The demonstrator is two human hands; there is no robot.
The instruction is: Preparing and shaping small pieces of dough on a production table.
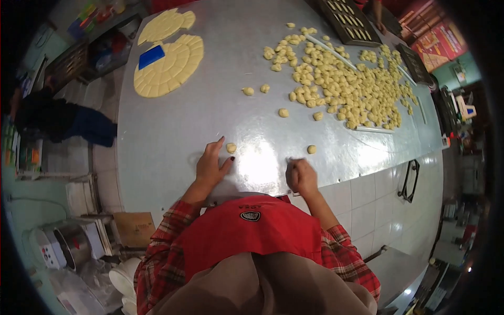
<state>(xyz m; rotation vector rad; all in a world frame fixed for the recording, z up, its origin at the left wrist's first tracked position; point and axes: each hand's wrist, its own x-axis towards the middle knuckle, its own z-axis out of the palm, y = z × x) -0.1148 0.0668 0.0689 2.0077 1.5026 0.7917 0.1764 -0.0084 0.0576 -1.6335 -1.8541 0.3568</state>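
Observation:
My left hand (211, 167) is at the near edge of the metal table, its thumb and fingers spread apart. A small dough ball (231, 148) lies on the steel between its fingertips and thumb, with no visible grip on it. To the right, my right hand (301, 176) is curled into a fist over the table edge, slightly blurred; whatever is inside it stays hidden. Just beyond that fist sits another dough ball (312, 149). Several loose dough pieces (283, 113) lie farther out, before a wide heap of dough balls (357, 89).
Flat dough rounds cut into pieces (176, 68) lie far left, with a blue scraper (151, 56) on one. Pale rods (332, 51) lie among the heap. A dark tray (349, 22) of shaped dough stands far right, near another person's hand (381, 27). Another person (68, 118) stands left.

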